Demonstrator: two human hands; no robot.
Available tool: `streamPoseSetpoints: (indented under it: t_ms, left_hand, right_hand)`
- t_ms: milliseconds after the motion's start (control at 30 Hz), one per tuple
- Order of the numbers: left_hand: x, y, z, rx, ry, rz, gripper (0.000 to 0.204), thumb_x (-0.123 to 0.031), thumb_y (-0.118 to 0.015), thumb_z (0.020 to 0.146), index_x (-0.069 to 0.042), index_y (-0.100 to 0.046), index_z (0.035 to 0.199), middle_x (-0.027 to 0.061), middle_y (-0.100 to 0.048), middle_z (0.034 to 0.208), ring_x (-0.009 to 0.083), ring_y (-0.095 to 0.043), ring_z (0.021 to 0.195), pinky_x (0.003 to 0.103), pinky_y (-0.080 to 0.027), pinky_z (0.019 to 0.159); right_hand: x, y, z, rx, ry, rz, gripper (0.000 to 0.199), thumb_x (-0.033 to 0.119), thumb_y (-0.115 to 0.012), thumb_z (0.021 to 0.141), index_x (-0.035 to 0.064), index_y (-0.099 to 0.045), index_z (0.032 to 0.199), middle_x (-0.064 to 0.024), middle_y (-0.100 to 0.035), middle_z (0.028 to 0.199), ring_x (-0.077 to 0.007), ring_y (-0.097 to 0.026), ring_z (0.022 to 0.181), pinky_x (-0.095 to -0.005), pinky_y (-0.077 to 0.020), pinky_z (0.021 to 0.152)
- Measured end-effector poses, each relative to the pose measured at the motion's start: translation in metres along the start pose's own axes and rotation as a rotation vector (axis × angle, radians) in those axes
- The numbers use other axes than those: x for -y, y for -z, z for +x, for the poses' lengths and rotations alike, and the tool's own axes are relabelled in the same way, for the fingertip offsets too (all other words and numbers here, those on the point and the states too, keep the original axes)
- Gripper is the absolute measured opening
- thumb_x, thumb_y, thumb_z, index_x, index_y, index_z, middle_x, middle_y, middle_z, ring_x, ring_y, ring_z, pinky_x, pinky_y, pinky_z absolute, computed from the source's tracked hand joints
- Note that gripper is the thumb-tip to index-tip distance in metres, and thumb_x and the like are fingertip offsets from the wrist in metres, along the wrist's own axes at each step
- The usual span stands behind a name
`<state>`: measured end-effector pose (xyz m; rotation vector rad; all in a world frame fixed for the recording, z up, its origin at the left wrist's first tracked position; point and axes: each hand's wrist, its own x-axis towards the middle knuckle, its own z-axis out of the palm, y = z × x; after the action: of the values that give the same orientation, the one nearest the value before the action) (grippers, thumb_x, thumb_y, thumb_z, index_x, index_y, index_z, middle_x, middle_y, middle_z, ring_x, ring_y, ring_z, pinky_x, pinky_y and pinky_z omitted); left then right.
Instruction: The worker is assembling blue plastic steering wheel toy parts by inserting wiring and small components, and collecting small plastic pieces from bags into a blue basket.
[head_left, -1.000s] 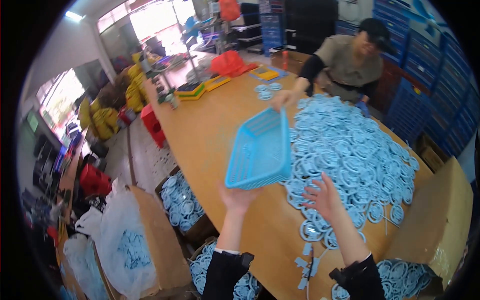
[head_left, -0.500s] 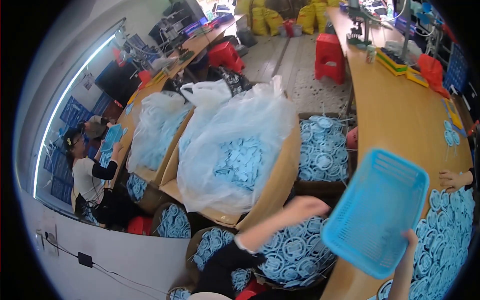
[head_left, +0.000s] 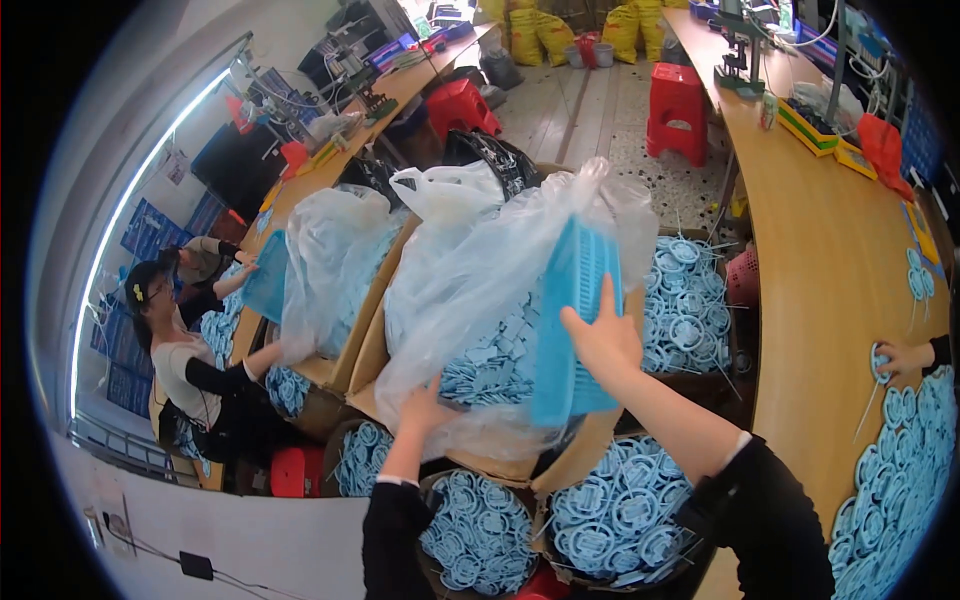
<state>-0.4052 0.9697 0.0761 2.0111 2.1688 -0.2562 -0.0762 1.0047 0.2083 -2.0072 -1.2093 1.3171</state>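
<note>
Red stools (head_left: 678, 108) on floor; long wooden table (head_left: 830, 300); yellow sacks (head_left: 545, 22) at far wall

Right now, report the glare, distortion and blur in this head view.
Head view: fisheye bends the wooden table edge and leaves black corners; the window strip at left is blown out; the right hand on the blue basket is sharp; little motion blur.

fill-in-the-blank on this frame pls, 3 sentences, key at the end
1. The right hand tips a ____ basket on edge over the bag.
2. The left hand grips the clear ____ bag in the carton.
3. The two stools on the floor are ____.

Missing words: blue; plastic; red
</note>
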Motion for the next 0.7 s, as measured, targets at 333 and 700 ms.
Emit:
streamPoseSetpoints:
  t_ms: [333, 700]
  left_hand:
    - [-0.009, -0.040, 0.040, -0.324, -0.017, -0.779, 0.084, -0.049, -0.066, 0.066, -0.006, -0.034, 0.130, 0.0296, -0.037, 0.126, 0.0408, -0.040, 0.114, 0.042, -0.034, 0.093]
    - [-0.021, -0.034, 0.063, -0.504, 0.235, -0.628, 0.076, -0.049, -0.060, 0.072, 0.005, -0.037, 0.121, 0.0317, -0.038, 0.122, 0.0423, -0.038, 0.113, 0.043, -0.035, 0.092]
  right_hand:
    - [0.015, -0.109, 0.024, -0.248, 0.544, -0.707, 0.089, 0.033, -0.062, 0.062, 0.0237, -0.018, 0.139, -0.0240, -0.041, 0.094, -0.0359, -0.049, 0.071, -0.0399, -0.0413, 0.066]
    - [0.025, -0.140, 0.025, -0.257, 0.624, -0.575, 0.092, 0.025, -0.064, 0.058, 0.0226, -0.019, 0.138, -0.0238, -0.041, 0.093, -0.0356, -0.050, 0.062, -0.0396, -0.0440, 0.055]
